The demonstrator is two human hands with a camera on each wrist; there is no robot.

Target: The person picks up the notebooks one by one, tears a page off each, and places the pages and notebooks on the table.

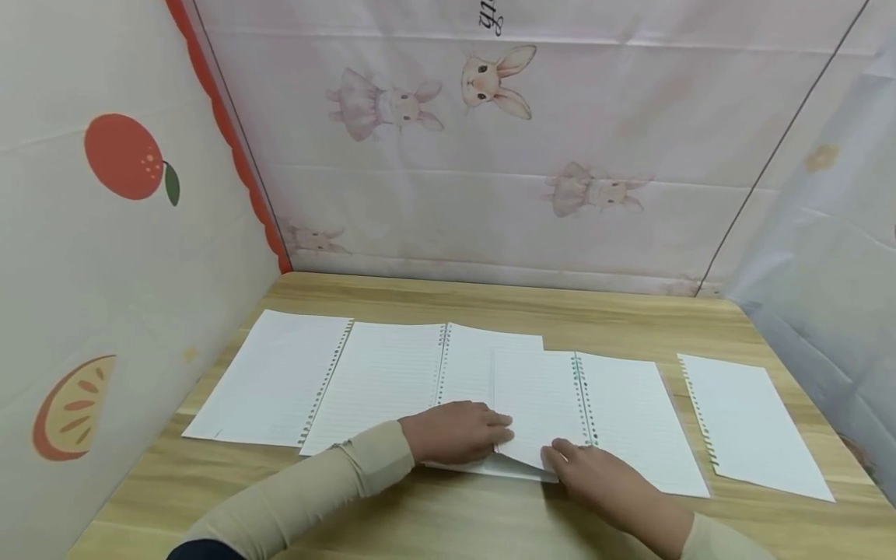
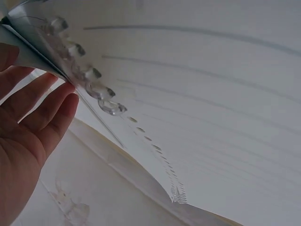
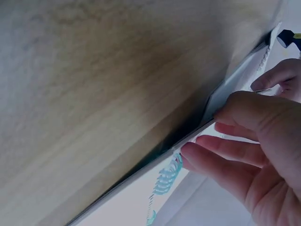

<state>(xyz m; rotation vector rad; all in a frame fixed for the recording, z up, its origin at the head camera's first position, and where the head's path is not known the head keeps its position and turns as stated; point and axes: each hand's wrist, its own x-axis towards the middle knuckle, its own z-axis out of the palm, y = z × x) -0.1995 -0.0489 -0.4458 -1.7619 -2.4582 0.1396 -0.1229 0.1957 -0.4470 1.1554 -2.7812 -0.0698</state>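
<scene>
Two ring-bound notebooks lie spread out on the table. My left hand [image 1: 455, 432] reaches over the clear-ringed notebook [image 1: 399, 358] and pinches the left edge of a lined page [image 1: 532, 389]. That page belongs to the teal-ringed notebook [image 1: 630, 412] and overlaps the clear-ringed one's right page. At the page's bottom edge, my right hand [image 1: 609, 482] grips it between thumb and fingers, near the teal rings [image 3: 167, 176]. The lower edge of the page stands slightly raised. Clear rings [image 2: 94, 80] show close beside my left fingers [image 2: 51, 103] in the left wrist view.
One loose sheet [image 1: 280, 377] with holes on its right edge lies at the far left. Another loose sheet [image 1: 756, 428], holes on its left, lies at the far right. Printed cloth walls [image 1: 420, 210] enclose the wooden table [image 1: 420, 529] at the back and sides.
</scene>
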